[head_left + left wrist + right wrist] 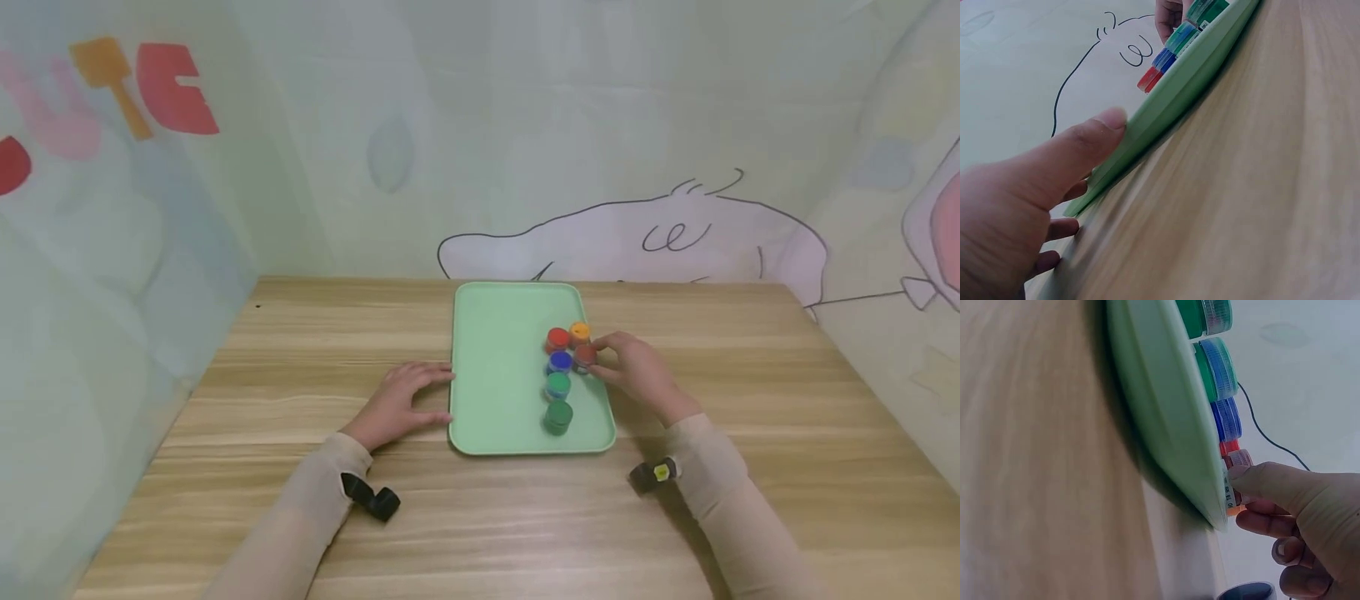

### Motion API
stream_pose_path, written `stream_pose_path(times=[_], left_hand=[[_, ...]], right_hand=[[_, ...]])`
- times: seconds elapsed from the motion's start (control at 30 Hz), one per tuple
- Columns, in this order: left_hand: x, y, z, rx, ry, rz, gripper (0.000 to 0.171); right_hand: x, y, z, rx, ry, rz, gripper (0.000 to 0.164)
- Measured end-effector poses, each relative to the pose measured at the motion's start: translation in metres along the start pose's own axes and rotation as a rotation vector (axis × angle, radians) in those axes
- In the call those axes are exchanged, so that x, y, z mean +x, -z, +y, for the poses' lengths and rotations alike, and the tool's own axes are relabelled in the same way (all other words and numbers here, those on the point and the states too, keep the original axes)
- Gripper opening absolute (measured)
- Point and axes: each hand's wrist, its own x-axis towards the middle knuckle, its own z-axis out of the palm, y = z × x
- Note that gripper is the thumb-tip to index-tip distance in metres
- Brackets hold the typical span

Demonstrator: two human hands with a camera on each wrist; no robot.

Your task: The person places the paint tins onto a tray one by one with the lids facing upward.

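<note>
A light green tray (498, 367) lies on the wooden table, with small paint jars on its right half. Between thumb and fingers my right hand (637, 375) pinches the brown paint jar (584, 358) near the tray's right rim. Close around that jar are a red jar (557, 339), an orange jar (580, 333) and a blue jar (559, 362). Nearer to me stand a lighter green jar (557, 385) and a dark green jar (557, 417). With fingers spread and relaxed, my left hand (401, 404) touches the tray's left rim; its thumb (1107, 122) overlaps the rim in the left wrist view.
Wooden table surface (315, 333) extends on both sides of the tray and in front of it. A backdrop with cartoon drawings (637, 233) rises behind the table's far edge. Each sleeve carries a black wrist camera (371, 497).
</note>
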Motion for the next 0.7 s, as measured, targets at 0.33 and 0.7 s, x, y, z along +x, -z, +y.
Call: stream_pose_path(times=[0.33,0.7], left_hand=[[0.0,0.0,-0.001,-0.004,-0.001,-0.002,0.062],[0.001,0.0,-0.001,-0.006,0.004,-0.019,0.063]], right_hand=[[0.0,0.002,0.003,0.012,-0.006,0.004,0.034],[-0.002,0.016,0.007,-0.018,-0.005,-0.018,0.034]])
